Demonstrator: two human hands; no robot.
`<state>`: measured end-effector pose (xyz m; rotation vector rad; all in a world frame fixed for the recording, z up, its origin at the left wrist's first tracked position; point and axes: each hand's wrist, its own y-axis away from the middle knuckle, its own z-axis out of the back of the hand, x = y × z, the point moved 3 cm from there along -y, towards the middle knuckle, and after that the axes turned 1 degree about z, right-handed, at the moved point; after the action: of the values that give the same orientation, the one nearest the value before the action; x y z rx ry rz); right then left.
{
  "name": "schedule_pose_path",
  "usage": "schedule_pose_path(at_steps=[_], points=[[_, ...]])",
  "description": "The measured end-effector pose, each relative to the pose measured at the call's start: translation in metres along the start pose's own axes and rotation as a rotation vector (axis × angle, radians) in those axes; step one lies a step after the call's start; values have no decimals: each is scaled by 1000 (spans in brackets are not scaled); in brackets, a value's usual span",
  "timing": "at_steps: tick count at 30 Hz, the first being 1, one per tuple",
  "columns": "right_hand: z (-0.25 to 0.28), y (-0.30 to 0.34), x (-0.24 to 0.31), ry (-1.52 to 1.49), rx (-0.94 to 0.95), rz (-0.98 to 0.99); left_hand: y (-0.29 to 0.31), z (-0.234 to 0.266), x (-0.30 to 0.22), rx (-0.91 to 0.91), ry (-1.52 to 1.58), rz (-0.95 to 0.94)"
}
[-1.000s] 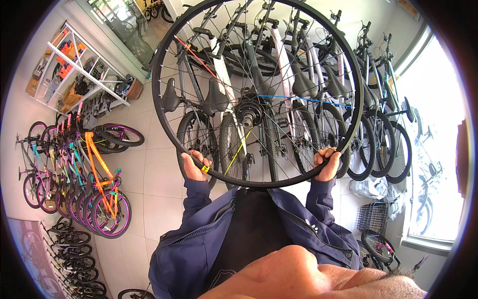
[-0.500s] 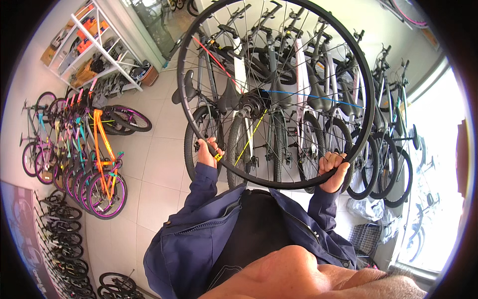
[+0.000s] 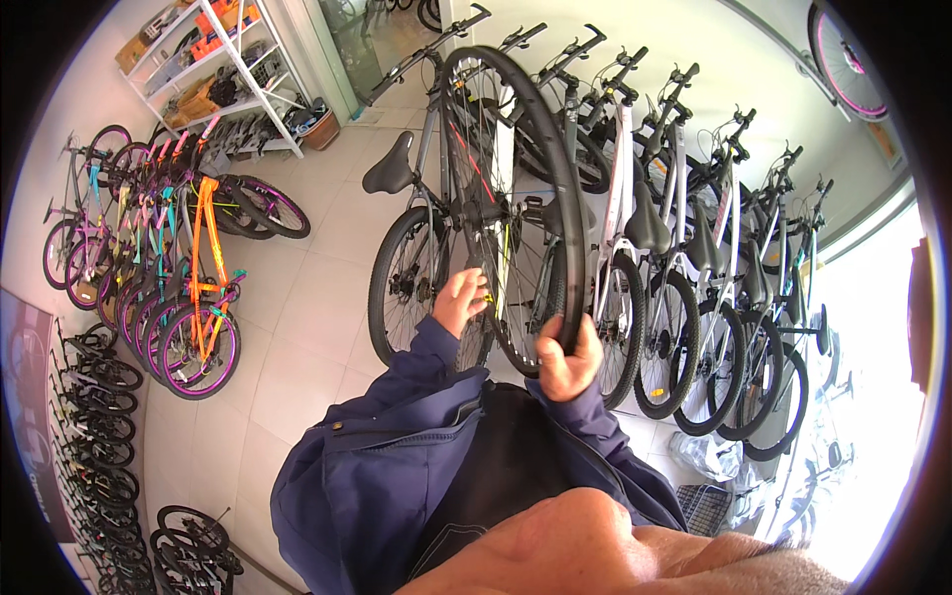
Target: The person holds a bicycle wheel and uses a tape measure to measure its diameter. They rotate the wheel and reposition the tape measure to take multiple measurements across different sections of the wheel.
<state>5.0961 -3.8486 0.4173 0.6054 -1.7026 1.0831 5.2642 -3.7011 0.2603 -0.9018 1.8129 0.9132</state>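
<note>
A black spoked bicycle wheel [image 3: 568, 203] is held up in front of my chest, turned so that it looks like a narrow oval. Among its dark spokes are a red, a blue and a yellow one. My right hand [image 3: 570, 359] grips the near right part of the rim, thumb on the side toward me. On the left side, my left hand [image 3: 461, 301] has its fingers curled at the rim beside a small yellow mark; the wheel partly hides the fingertips. Directly behind the wheel stands a grey bike with a black saddle [image 3: 390, 167].
A row of parked bikes [image 3: 650, 233] lines the wall ahead and to the right. Colourful bikes, one with an orange frame [image 3: 206, 268], stand at the left. White shelving [image 3: 243, 74] is at the back left. A plastic bag [image 3: 706, 454] and a wire basket [image 3: 702, 508] lie at the lower right.
The wheel has turned from facing me broadly to nearly edge-on and come lower. My right hand has moved left with the rim, and my left hand slightly right, bringing them closer together.
</note>
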Motion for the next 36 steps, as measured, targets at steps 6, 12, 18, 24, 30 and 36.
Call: schedule_pose_path(at_steps=[6, 12, 18, 24, 30, 36], points=[[-43, -8, -12, 45, 78, -68, 1, -23, 10, 159, 110, 119], [-59, -10, -6, 143, 172, 28, 16, -27, 4, 235, 356, -90], [-67, -15, -4, 203, 167, 35, 12, -30, -14, 256, 272, -85], [-69, -21, -7, 199, 169, 29, -4, -15, 9, 152, 120, -131], [-68, -22, -7, 169, 181, 13, -8, -19, 20, 65, 250, -580], [-67, -25, -15, 49, 237, 83, -19, -3, 29, 183, 47, -107]])
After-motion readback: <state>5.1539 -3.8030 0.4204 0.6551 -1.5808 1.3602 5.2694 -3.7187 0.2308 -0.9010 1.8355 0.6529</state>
